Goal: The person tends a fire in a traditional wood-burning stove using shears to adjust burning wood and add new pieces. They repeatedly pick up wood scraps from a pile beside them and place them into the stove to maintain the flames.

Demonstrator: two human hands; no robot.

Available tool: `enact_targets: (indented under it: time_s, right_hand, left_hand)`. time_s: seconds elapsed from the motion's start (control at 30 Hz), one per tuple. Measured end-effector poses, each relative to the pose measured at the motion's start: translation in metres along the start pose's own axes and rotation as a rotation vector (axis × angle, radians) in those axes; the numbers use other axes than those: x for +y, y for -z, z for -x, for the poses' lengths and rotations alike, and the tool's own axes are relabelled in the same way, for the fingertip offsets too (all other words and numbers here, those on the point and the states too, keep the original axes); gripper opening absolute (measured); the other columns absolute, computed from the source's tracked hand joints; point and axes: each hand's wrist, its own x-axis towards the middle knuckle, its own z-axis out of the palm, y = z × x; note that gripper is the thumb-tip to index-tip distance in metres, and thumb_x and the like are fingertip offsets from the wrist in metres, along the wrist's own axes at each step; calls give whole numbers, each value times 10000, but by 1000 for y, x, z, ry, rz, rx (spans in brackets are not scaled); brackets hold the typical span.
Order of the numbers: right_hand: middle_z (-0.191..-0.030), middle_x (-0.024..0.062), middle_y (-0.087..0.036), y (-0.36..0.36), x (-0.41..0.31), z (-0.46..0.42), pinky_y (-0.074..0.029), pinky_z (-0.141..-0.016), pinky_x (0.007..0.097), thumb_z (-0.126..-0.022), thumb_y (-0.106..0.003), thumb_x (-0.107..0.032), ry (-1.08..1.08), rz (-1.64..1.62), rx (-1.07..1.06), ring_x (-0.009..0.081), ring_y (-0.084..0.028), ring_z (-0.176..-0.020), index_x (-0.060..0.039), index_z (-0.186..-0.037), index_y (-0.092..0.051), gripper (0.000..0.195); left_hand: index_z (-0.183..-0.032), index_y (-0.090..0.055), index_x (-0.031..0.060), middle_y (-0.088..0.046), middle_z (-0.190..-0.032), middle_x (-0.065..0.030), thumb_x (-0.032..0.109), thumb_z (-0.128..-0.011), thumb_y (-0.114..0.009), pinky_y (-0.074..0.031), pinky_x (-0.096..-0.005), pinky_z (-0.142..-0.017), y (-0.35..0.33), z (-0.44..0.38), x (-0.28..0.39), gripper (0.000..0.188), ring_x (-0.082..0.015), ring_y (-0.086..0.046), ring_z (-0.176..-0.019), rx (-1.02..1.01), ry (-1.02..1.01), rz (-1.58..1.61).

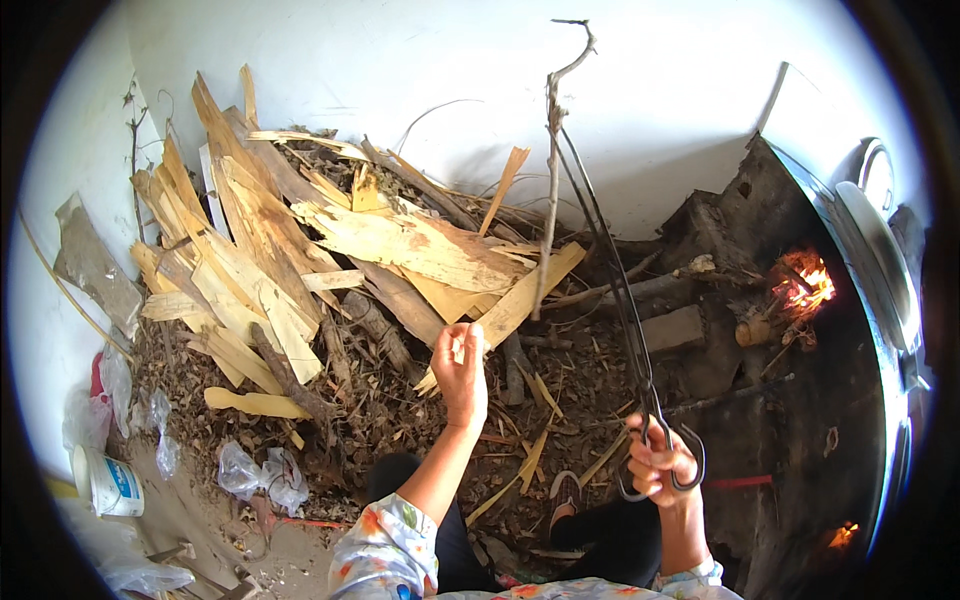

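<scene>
My right hand (660, 465) is closed around the looped handles of long black metal fire tongs (619, 277). The far tips of the tongs meet a thin, crooked stick (551, 180) and seem to pinch it. My left hand (459, 375), its fingers curled and thumb raised, overlaps a pale slab of split wood (536, 292). Whether the fingers grip that slab cannot be made out. Beyond it lies a heap of split wood and bark (255, 247). Fire (806, 285) burns in the dark opening of a stove (832, 390) on the right, with a log end (752, 332) beside the flames.
Dry leaves and twigs (382, 435) cover the floor around my feet. A brick (675, 330) lies before the stove. Plastic bags (262, 476) and a white bucket (109, 484) are at left. White wall (465, 67) stands behind. A smaller glow (844, 535) shows low right.
</scene>
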Motion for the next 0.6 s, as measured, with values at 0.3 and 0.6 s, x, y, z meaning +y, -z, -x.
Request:
enact_targets:
  time_s: [0.3,0.6]
  right_hand:
    - [-705,51,-404,35,26,107,-254,-408,203,-726,-528,74,-98,-60,142,93,-330,-512,29,-1266,-396,558]
    - [-712,50,-419,52,55,164,-251,-416,208,-747,-536,61,-266,-150,241,86,-332,-513,12,-1259,-411,530]
  left_hand:
    - [-892,-544,45,-544,-791,-15,324,-882,-582,-415,-254,-710,-3,1,-12,282,-93,-511,-742,-54,38,-134]
    - [-1065,-586,67,-557,-960,-30,179,-851,-627,-435,-268,-816,-13,0,-21,245,-122,-526,-893,-101,11,-299]
